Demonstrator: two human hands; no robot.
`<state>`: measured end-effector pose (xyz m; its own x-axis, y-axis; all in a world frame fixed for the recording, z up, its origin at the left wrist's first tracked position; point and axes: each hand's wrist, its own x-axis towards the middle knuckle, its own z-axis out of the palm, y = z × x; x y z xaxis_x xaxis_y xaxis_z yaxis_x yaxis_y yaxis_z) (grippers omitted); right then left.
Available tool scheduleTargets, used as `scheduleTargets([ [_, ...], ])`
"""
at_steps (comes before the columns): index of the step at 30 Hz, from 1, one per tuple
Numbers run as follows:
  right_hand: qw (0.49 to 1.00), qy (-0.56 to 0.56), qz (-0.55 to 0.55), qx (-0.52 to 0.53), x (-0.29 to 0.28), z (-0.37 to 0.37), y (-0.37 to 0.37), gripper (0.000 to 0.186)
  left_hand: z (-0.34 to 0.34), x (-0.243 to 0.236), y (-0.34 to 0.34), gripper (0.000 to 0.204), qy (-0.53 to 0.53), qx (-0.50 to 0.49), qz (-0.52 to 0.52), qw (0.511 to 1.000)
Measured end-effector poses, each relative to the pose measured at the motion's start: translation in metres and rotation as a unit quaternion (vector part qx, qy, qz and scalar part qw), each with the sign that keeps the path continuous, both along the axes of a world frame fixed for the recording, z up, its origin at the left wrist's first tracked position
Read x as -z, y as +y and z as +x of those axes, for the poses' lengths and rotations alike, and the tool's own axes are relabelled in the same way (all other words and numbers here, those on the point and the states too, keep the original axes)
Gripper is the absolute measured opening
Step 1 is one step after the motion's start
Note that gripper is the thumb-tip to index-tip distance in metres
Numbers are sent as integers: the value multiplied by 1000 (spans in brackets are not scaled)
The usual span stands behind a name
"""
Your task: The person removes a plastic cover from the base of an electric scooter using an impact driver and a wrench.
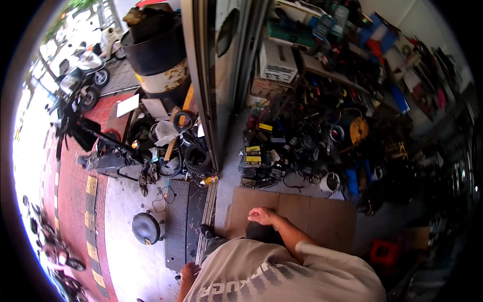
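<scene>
My right hand point(262, 216) hangs in front of my body, over the brown cardboard point(317, 216) on the floor. Its fingers are loosely curled, and nothing shows in them. Low at my left side, my left hand point(189, 272) is near the dark ramp plate point(176, 236) at the doorway. That hand is small in view and its fingers are not clear. Neither hand touches any object that I can see. One dark shoe point(207, 231) shows beside the metal door track point(207, 214).
Batteries point(253, 154) and tangled parts pile up ahead, with a white bucket point(330, 182) nearby. A round black stool point(146, 228) stands outside, left. Beyond are a kick scooter point(110, 161), tyres point(196, 158) and a rusty drum point(161, 60). A red crate point(384, 251) sits right.
</scene>
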<state>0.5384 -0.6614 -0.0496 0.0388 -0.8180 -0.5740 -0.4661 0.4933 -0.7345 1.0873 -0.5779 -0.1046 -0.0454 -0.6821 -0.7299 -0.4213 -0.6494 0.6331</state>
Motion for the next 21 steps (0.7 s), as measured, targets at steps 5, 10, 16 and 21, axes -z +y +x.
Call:
scheduleTargets([
  [5,953,-95,187,219,-5,-29,69,46,84,41,-14,33,-240,364,-30,899],
  [10,901,92,113,409,49,-124,179,28,49,56,-66,36,8,18,126,992],
  [16,852,-14,246,462,77,-188,289,28,-153,-8,-131,40,7,131,61,990],
  [21,808,-112,220,535,101,-220,325,30,-327,-59,-146,41,-41,405,-147,901],
])
